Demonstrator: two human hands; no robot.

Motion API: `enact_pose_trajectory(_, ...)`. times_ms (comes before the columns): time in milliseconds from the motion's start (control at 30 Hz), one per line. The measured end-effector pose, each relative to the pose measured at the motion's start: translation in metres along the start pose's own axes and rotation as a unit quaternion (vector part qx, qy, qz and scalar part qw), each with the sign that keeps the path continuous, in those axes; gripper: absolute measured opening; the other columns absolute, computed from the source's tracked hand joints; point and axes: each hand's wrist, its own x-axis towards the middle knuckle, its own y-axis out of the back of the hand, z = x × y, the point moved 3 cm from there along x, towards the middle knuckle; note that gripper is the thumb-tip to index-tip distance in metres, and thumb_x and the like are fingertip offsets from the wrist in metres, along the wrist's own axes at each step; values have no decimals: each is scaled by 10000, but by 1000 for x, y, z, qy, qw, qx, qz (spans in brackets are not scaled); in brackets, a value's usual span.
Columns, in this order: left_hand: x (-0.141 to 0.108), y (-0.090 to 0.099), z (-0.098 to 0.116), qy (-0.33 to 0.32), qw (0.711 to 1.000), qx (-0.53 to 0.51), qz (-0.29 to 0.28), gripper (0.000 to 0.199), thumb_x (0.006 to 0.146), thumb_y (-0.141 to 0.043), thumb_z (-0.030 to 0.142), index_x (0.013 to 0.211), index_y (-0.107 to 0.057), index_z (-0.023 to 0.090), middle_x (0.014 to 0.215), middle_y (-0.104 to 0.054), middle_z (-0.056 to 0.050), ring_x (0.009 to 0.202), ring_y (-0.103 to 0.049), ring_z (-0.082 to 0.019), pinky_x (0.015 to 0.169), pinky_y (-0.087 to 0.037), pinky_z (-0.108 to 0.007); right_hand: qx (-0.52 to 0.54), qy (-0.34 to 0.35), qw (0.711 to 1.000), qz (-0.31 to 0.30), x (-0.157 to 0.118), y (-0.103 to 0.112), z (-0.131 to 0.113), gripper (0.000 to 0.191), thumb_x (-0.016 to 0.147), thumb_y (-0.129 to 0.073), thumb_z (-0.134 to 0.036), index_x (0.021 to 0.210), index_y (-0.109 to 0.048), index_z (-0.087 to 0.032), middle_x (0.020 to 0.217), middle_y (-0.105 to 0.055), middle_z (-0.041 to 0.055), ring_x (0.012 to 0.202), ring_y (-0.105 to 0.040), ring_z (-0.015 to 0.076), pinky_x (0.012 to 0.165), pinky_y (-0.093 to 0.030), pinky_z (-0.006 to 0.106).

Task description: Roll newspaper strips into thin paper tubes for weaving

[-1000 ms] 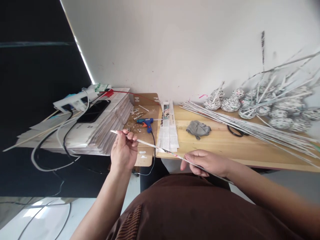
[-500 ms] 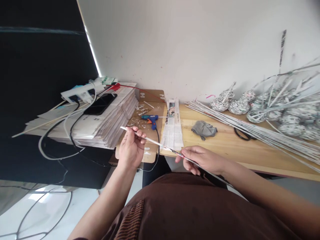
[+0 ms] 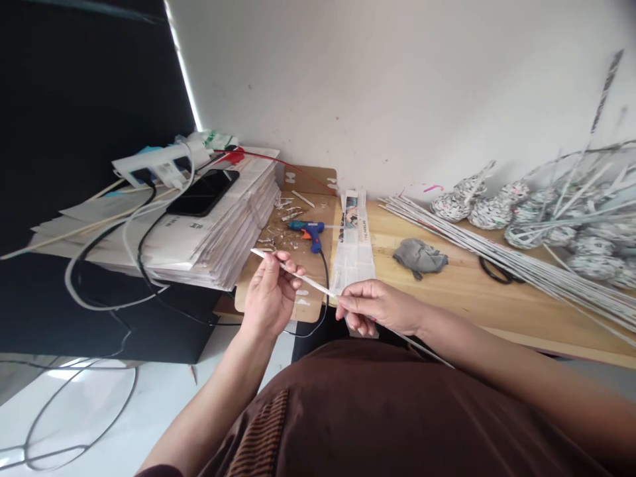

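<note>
A thin white paper rod (image 3: 314, 283) slants down to the right between my two hands, above the table's front edge. My left hand (image 3: 272, 288) pinches it near its upper left end between thumb and fingers. Further along, my right hand (image 3: 370, 306) has its thumb and fingers closed on the rod, and the rod's far part runs under that palm toward the brown clothing. Just beyond the hands, a blue glue gun (image 3: 312, 232) lies on a brown board (image 3: 312, 268), beside flat newspaper strips (image 3: 354, 255).
Left, a tall paper stack (image 3: 233, 245) bears a phone (image 3: 203, 192), a power strip (image 3: 149, 162) and looping cables. Right, on the table, are a grey cloth (image 3: 420, 257), a bundle of paper rods (image 3: 497, 255) and several woven paper pieces (image 3: 454, 204).
My right hand has slid left along the rod, closer to my left hand. The surroundings have shifted slightly in view.
</note>
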Motion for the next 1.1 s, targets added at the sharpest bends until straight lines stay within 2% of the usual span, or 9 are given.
enact_pose_trajectory(167,7,19,10,10,1000,5,4,289,804,-666,458,895,-618,188,753,-589,-5,756,-668,-156,578,-551,-211,-168,18,982,87,6,-4,-5,393,860,-569,-531,966,-629,-158,719,-613,14,554,-547,100,492,-428,219)
enact_pose_trajectory(333,19,39,26,-27,999,-8,39,308,791,-685,449,888,-639,161,746,-591,-9,744,-648,-130,628,-560,-198,-403,140,861,278,-11,5,-13,235,860,-615,-382,1029,-632,-219,928,-690,69,770,-612,187,715,-450,309)
enact_pose_trajectory(400,25,42,27,-22,999,-12,43,301,791,-685,444,868,-638,157,746,-588,-10,752,-645,-127,630,-557,-190,-422,147,843,301,-18,9,-13,217,906,-543,-388,977,-655,-216,954,-691,83,821,-619,204,748,-442,316)
enact_pose_trajectory(467,32,42,26,-5,999,-23,40,291,793,-684,439,838,-625,157,737,-577,-6,749,-639,-124,617,-549,-179,-378,96,875,287,-23,13,-10,328,940,-457,-447,915,-669,-197,795,-663,64,708,-602,179,669,-443,290)
enact_pose_trajectory(567,43,38,21,28,998,-38,35,281,795,-685,423,808,-602,156,720,-552,5,716,-621,-108,582,-529,-158,-203,-40,962,180,-29,16,-3,510,957,-328,-552,916,-647,-157,567,-501,-9,471,-469,113,480,-386,237)
enact_pose_trajectory(633,49,34,18,42,998,-38,40,277,795,-688,412,796,-590,153,712,-541,10,703,-614,-103,573,-521,-152,-116,-76,983,124,-34,17,-1,537,942,-338,-589,958,-636,-142,573,-471,-24,449,-436,91,441,-358,213)
enact_pose_trajectory(933,59,16,1,76,996,-17,35,271,787,-702,394,782,-572,156,669,-513,23,648,-575,-87,517,-484,-133,97,-102,986,85,-66,44,24,417,918,-425,-558,798,-548,-178,454,-284,-92,381,-213,71,373,-208,205)
enact_pose_trajectory(1033,59,13,-6,41,998,-13,52,273,797,-689,398,791,-579,149,679,-524,18,658,-583,-92,530,-496,-142,-55,-76,986,138,-72,57,21,393,914,-440,-548,905,-583,-182,534,-458,-43,431,-364,94,442,-315,228)
enact_pose_trajectory(1100,59,12,-10,15,997,-6,69,269,820,-664,396,798,-586,139,690,-532,12,673,-592,-98,543,-507,-148,-228,-16,952,201,-76,67,13,358,895,-499,-522,919,-614,-184,690,-578,18,581,-494,131,550,-376,251)
